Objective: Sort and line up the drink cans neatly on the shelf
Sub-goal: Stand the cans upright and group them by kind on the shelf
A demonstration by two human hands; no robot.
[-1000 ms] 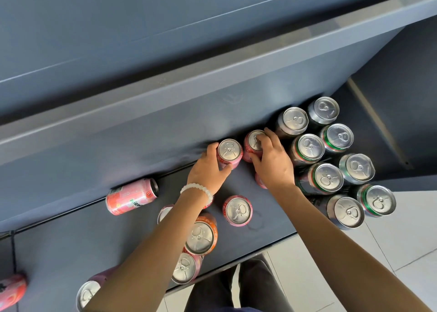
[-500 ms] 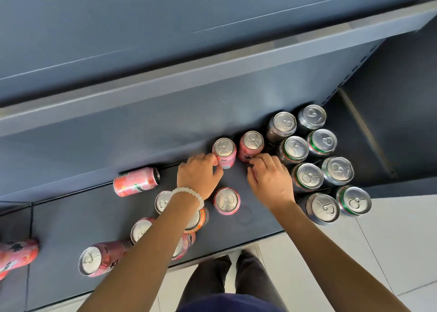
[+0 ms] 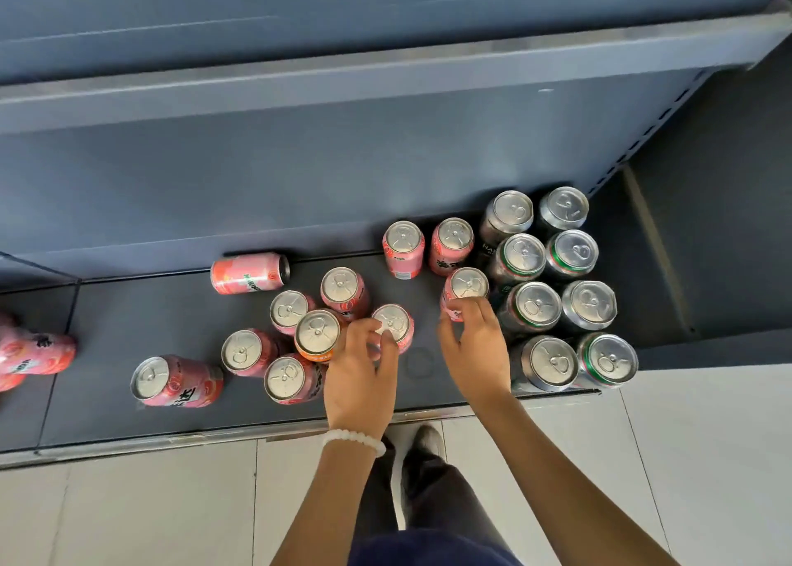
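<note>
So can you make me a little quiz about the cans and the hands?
1. True or false: the orange can stands upright.
2. The left hand grips which can? A) a pink can B) a silver can
3. Fill in: the pink can by the back wall lies on its ____.

Key: 1 true; 2 A; 3 side.
</note>
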